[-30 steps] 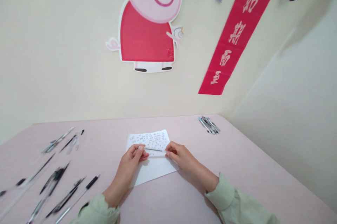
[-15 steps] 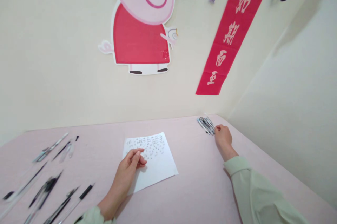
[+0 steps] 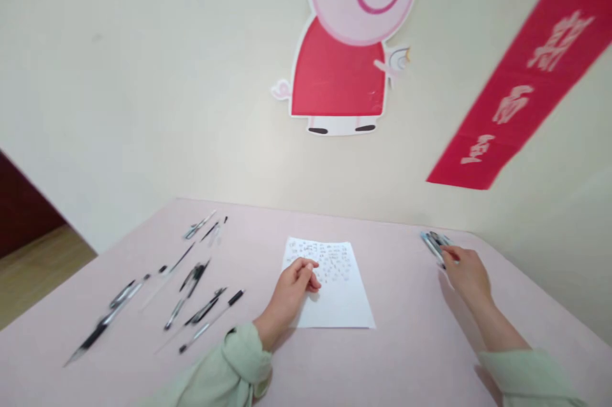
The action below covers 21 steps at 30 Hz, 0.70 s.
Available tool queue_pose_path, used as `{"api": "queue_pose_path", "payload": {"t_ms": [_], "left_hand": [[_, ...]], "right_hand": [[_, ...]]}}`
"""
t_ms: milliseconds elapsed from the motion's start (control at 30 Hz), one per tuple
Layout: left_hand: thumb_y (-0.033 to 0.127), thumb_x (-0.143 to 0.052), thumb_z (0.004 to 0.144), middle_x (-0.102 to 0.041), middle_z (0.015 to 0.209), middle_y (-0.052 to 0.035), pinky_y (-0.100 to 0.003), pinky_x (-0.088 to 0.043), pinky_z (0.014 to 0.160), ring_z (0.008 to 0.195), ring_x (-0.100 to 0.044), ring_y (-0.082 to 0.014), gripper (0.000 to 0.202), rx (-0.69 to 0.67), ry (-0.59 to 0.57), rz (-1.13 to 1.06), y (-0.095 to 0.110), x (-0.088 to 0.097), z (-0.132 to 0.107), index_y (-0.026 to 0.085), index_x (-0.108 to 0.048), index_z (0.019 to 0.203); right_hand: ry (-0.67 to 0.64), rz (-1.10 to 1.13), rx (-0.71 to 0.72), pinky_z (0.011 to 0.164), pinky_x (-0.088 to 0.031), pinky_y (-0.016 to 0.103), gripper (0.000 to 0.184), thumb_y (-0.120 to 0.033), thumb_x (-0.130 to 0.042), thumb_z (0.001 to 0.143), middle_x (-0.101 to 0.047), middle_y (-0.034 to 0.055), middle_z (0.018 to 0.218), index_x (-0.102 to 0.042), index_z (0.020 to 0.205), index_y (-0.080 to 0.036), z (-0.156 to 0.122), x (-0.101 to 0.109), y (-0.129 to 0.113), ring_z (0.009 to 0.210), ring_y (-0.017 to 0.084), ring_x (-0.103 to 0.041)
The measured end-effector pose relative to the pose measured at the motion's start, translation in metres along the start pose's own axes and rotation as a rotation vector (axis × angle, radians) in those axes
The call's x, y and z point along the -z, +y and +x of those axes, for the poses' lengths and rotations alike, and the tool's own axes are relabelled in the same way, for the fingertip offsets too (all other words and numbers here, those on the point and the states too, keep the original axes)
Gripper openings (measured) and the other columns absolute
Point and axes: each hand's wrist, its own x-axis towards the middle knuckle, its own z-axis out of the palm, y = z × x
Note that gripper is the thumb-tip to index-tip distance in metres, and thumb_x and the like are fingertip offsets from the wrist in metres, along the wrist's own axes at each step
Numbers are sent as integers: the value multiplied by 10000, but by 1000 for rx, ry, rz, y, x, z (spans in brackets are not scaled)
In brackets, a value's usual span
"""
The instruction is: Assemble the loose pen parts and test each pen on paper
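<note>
A white sheet of paper (image 3: 342, 302) with small scribbles on its far half lies on the pink table (image 3: 396, 356) in front of me. My left hand (image 3: 291, 289) rests on the sheet's left edge, fingers loosely bent and holding nothing. My right hand (image 3: 466, 273) reaches to the far right, its fingertips at the near end of a small pile of pens (image 3: 434, 242). Its fingers look relaxed, with nothing gripped in them. Both arms wear pale green sleeves.
Several black and clear pens (image 3: 191, 282) lie scattered over the table's left side. The table stands against a cream wall with a pig cutout (image 3: 344, 69) and a red banner (image 3: 516, 101). Wooden floor (image 3: 38, 266) shows past the left edge.
A second ago both hands held a thin pen over the paper. My right hand carried it to the pile at the far right, and my view has swung left.
</note>
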Motion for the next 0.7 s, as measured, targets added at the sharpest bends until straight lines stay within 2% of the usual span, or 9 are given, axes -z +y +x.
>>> {"api": "queue_pose_path", "payload": {"t_ms": [67, 133, 233, 300, 367, 467, 600, 700], "left_hand": [[437, -553, 812, -614, 634, -10, -279, -482, 640, 620, -595, -145, 284, 2, 10, -21, -2, 1, 1, 167, -607, 883], [407, -569, 797, -612, 625, -6, -280, -482, 641, 613, -593, -141, 245, 8, 24, -38, -2, 1, 1, 171, -591, 860], [405, -584, 779, -600, 599, 5, -272, -471, 612, 578, -579, -133, 237, 12, 52, -53, -3, 0, 1, 175, -559, 830], [427, -582, 779, -583, 583, 17, -258, -456, 577, 547, -562, -124, 254, 8, 71, -65, -4, 0, 0, 180, -536, 817], [443, -568, 793, -562, 573, 29, -245, -441, 556, 528, -544, -112, 263, -9, 75, -72, -5, 0, -1, 185, -515, 799], [439, -527, 826, -528, 553, 41, -232, -420, 537, 505, -513, -100, 259, -12, 53, -31, -5, -1, -2, 191, -491, 760], [392, -476, 854, -526, 590, 36, -238, -421, 553, 537, -508, -107, 227, -1, 18, 111, 2, -2, -7, 188, -516, 763], [299, -489, 841, -592, 698, 8, -256, -438, 643, 669, -554, -134, 148, -89, -21, 362, 18, 2, -14, 185, -571, 794]], "right_hand": [[-99, 215, 198, 799, -459, 407, 304, -298, -443, 786, -662, 148, 928, -701, 888, -173, -11, -1, -50, 879, 276, -604], [-284, 410, 295, 725, -481, 358, 300, -349, -458, 800, -668, 106, 936, -688, 926, -204, -35, 0, -107, 763, 225, -614], [-576, 603, 311, 579, -461, 292, 367, -377, -393, 865, -662, 41, 786, -643, 1077, -211, -84, -4, -181, 568, 166, -572], [-650, 644, 332, 611, -463, 285, 372, -334, -361, 879, -651, 21, 721, -633, 1101, -210, -113, -14, -210, 611, 173, -596], [-638, 586, 352, 670, -461, 294, 336, -307, -371, 873, -679, 34, 767, -659, 1023, -223, -135, -25, -222, 722, 196, -630], [-634, 504, 427, 703, -437, 295, 287, -296, -383, 883, -703, 40, 884, -664, 910, -246, -150, -35, -221, 810, 209, -630], [-669, 540, 444, 700, -428, 288, 286, -307, -367, 901, -694, 39, 823, -635, 841, -228, -150, -38, -216, 767, 203, -621], [-693, 574, 430, 721, -432, 292, 272, -310, -381, 895, -698, 32, 852, -641, 876, -231, -147, -38, -215, 794, 205, -626]]}}
